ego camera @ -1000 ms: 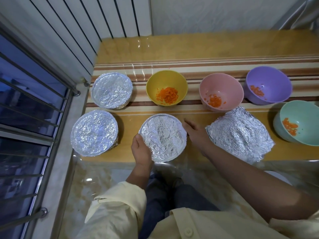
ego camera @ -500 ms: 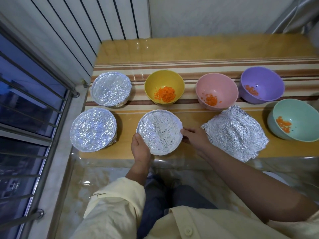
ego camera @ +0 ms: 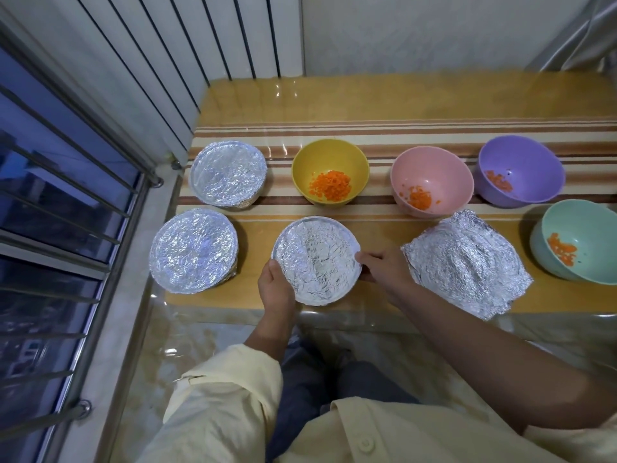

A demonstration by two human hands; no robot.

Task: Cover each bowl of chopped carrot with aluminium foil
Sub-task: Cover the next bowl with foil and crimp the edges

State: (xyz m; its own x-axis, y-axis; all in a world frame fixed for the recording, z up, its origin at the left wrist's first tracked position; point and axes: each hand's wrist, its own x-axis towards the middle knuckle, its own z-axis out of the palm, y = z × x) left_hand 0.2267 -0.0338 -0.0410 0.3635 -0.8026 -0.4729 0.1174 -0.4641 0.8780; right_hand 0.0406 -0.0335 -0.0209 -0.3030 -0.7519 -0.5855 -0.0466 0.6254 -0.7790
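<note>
Foil work at the front edge of the table (ego camera: 367, 98): my left hand (ego camera: 275, 285) and right hand (ego camera: 384, 267) each curl round the foil-covered bowl (ego camera: 317, 260) rim; barred window (ego camera: 50, 202) left, white slatted wall (ego camera: 200, 45) behind.

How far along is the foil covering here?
Done: the back-left foil-covered bowl and the front-left foil-covered bowl. In hand: left hand and right hand grip the rim of the middle foil-covered bowl. Left: yellow bowl, pink bowl, purple bowl and teal bowl stand uncovered; a crumpled foil sheet lies loose.
</note>
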